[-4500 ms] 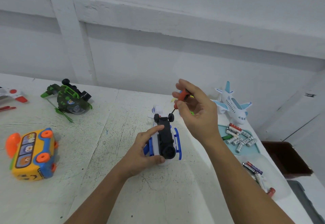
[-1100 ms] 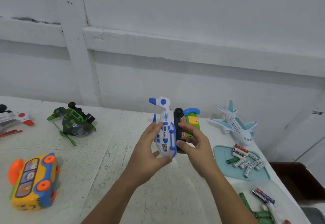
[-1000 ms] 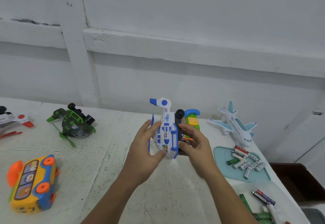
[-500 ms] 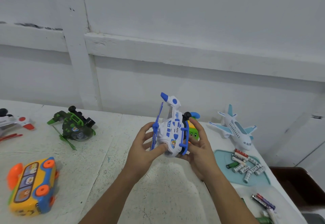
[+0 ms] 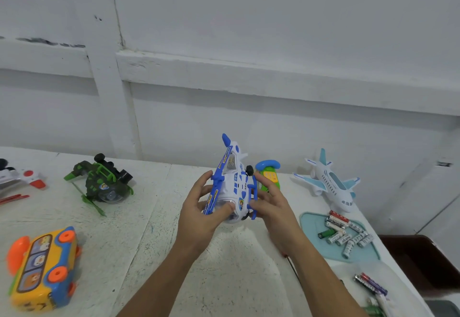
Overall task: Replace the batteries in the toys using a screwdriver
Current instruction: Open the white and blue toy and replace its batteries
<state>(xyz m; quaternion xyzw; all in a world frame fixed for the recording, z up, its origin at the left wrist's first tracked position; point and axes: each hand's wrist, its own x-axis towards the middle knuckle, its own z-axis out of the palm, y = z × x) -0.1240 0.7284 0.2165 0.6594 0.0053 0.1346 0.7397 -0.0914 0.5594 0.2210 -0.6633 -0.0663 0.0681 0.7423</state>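
Now we grip the toy helicopter (image 5: 236, 182), flipped upright, in curled fingers (image 5: 224, 209) of left hand (image 5: 199, 217) and right hand (image 5: 272, 211); refastening seemingly complete.

My two bare arms.
My left hand (image 5: 199, 217) and right hand (image 5: 273, 213) are showing uncovered, both forearms running bare to the lower edge.

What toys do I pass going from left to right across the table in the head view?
yellow bus toy → green helicopter → blue and white helicopter → green toy phone → light blue airplane
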